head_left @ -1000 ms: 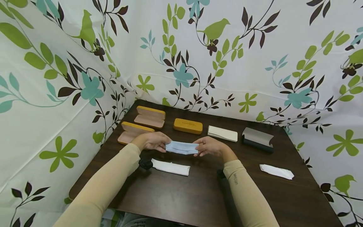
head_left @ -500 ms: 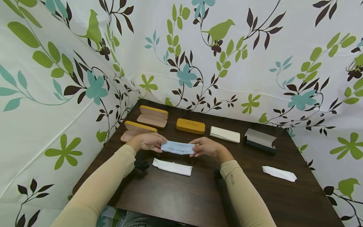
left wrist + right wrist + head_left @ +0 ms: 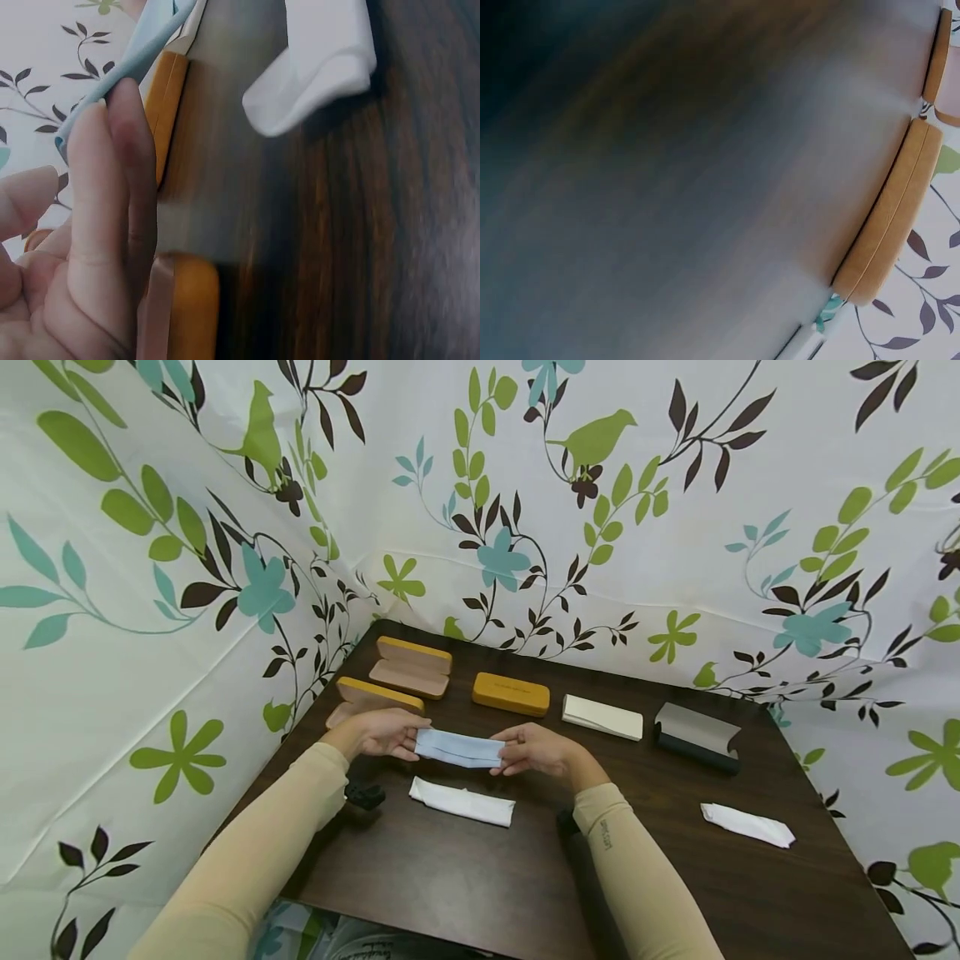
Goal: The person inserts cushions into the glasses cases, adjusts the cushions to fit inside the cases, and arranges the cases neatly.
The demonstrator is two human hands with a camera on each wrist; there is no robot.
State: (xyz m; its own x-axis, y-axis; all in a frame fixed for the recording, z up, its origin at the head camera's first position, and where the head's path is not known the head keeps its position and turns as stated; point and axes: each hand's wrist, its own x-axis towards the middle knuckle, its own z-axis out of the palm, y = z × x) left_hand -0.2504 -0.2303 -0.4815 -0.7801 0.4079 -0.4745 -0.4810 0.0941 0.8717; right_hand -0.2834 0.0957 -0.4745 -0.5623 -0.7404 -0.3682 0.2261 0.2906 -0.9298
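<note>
A folded light blue cloth (image 3: pixel 459 749) is stretched above the table between my two hands. My left hand (image 3: pixel 386 733) pinches its left end; in the left wrist view, fingers (image 3: pixel 94 187) touch the edge of the blue strip. My right hand (image 3: pixel 542 750) pinches the right end between thumb and fingers. Below and in front of it, a folded white cloth (image 3: pixel 462 803) lies flat on the dark table. An open yellow glasses case (image 3: pixel 375 695) stands just behind my left hand, which partly covers it. The right wrist view does not show the right hand.
Along the back are another open yellow glasses case (image 3: pixel 411 668), a closed yellow one (image 3: pixel 511 693), a cream case (image 3: pixel 602 717) and an open dark case with grey lining (image 3: pixel 697 737). A second white folded cloth (image 3: pixel 747 825) lies to the right. Patterned curtains border the table.
Both hands, still holding the blue cloth level, have moved slightly left over the table. The view has shifted a little, and the things on the table stay where they were.
</note>
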